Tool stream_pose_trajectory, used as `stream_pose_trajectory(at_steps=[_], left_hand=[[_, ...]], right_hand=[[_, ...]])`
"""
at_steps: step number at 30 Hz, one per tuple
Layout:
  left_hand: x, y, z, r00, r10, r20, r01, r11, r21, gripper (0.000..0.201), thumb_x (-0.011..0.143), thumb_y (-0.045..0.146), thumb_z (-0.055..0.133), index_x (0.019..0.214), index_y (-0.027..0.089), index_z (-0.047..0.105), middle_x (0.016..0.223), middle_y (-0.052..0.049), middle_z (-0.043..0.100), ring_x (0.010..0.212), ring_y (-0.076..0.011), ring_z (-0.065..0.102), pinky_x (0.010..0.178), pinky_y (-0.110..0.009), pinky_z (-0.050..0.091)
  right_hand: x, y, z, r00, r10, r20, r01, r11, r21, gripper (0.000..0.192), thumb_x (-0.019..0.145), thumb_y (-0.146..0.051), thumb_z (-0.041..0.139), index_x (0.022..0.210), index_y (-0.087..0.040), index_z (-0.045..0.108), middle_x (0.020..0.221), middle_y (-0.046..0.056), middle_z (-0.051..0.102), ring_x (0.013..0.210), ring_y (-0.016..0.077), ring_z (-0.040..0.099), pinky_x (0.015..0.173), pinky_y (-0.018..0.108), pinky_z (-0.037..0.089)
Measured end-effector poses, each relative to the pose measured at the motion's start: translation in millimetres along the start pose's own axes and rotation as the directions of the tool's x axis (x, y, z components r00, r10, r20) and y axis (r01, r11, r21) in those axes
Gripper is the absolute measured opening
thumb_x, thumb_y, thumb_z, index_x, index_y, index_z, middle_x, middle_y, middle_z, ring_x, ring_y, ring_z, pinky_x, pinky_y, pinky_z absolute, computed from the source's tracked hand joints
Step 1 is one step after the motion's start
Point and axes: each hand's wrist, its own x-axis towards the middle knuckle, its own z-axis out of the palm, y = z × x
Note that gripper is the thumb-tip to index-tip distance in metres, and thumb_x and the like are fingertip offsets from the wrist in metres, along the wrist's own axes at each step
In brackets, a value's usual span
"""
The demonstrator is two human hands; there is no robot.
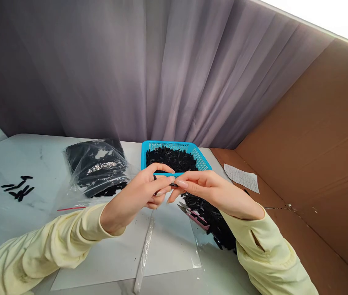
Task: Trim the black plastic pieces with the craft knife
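— What's the room like from where you stand?

— A pale marbled bench (pixel 23 155) backed by a grey-lilac pleated curtain (pixel 161 69), with a brown cardboard wall (pixel 315 135) closing off the right side.

— And on the bench?

— A turquoise plastic mesh basket (pixel 203 162) full of small black pieces, a clear plastic bag of black pieces (pixel 95 168) to its left, a few loose black pieces (pixel 18 188) far left, and a printed paper slip (pixel 242 177) on the right.

— The hands?

— The left hand (pixel 137 194) and right hand (pixel 213 190) meet above a clear flat plastic sheet (pixel 167 246), fingers (pixel 181 183) of both pinched on one thin black plastic strip (pixel 174 184). Pink-handled snips (pixel 194 214) lie just under the right hand.
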Motion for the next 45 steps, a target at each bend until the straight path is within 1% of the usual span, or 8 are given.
stream_pose_trajectory(at_steps=[12,21,26,29,32,35,41,45], left_hand=[[1,-7,-3.1,0.995,0.096,0.030,-0.098,0.993,0.071,0.018,0.084,0.030,0.050,0.098,0.020,0.044,0.048,0.010,0.029,0.041,-0.0045,0.021,0.039,-0.018,0.016],[-5,1,1.3,0.994,0.106,0.003,-0.106,0.990,0.088,0.015,0.085,0.028,0.049,0.096,0.021,0.043,0.048,0.010,0.029,0.042,-0.0050,0.022,0.040,-0.018,0.017],[-2,-1,0.0,0.990,0.140,0.024,-0.141,0.986,0.088,0.015,0.085,0.029,0.049,0.097,0.021,0.043,0.048,0.010,0.027,0.042,-0.0051,0.020,0.040,-0.018,0.017],[-3,2,-0.7,0.986,0.162,0.040,-0.164,0.984,0.066,0.011,0.087,0.028,0.047,0.095,0.021,0.044,0.049,0.010,0.023,0.042,-0.0049,0.017,0.039,-0.018,0.015],[-7,10,-3.9,0.990,0.133,0.054,-0.135,0.991,0.020,0.011,0.088,0.028,0.046,0.095,0.021,0.050,0.051,0.009,0.020,0.043,-0.0048,0.015,0.039,-0.018,0.013],[-11,19,-9.9,0.995,0.068,0.079,-0.065,0.997,-0.032,0.019,0.087,0.033,0.048,0.098,0.019,0.056,0.054,0.008,0.019,0.044,-0.0045,0.014,0.039,-0.018,0.011],[-11,26,-17.2,0.984,-0.052,0.170,0.067,0.995,-0.079,0.023,0.085,0.031,0.053,0.101,0.017,0.062,0.060,0.006,0.022,0.045,-0.0027,0.011,0.039,-0.017,0.008],[-8,27,-17.6,0.976,-0.110,0.189,0.127,0.988,-0.085,0.019,0.083,0.027,0.055,0.095,0.015,0.064,0.062,0.005,0.028,0.045,-0.0017,0.010,0.038,-0.017,0.007]], right_hand=[[-4,-3,5,0.995,-0.003,-0.095,-0.013,0.987,-0.162,0.033,0.088,-0.042,0.043,0.088,-0.018,0.065,0.081,0.004,0.070,0.071,0.0168,0.061,0.065,0.029,0.046],[-7,-5,7,0.997,-0.021,-0.079,0.004,0.980,-0.200,0.034,0.090,-0.041,0.038,0.086,-0.019,0.064,0.082,0.003,0.069,0.070,0.0160,0.060,0.067,0.028,0.046],[-6,-1,1,0.989,-0.089,-0.120,0.039,0.928,-0.371,0.036,0.093,-0.035,0.031,0.086,-0.019,0.063,0.077,0.003,0.068,0.069,0.0154,0.060,0.063,0.026,0.045],[2,11,4,0.984,-0.107,-0.142,-0.010,0.764,-0.645,0.029,0.093,-0.025,0.033,0.089,-0.018,0.061,0.078,0.004,0.068,0.068,0.0151,0.060,0.060,0.025,0.042],[17,34,25,0.995,-0.053,-0.088,-0.062,0.374,-0.925,0.020,0.085,-0.016,0.045,0.102,-0.015,0.057,0.071,0.008,0.067,0.060,0.0185,0.061,0.053,0.027,0.040],[31,62,57,0.986,-0.014,0.166,0.167,0.108,-0.980,0.034,0.081,-0.005,0.044,0.114,-0.011,0.049,0.062,0.007,0.066,0.054,0.0201,0.062,0.048,0.028,0.040],[41,92,87,0.934,-0.086,0.348,0.342,-0.070,-0.937,0.025,0.075,0.000,0.045,0.096,0.002,0.056,0.062,0.013,0.064,0.053,0.0203,0.061,0.044,0.029,0.038],[35,89,83,0.933,-0.054,0.355,0.352,-0.063,-0.934,0.019,0.074,0.000,0.046,0.089,-0.004,0.058,0.059,0.011,0.063,0.051,0.0191,0.060,0.042,0.027,0.037]])
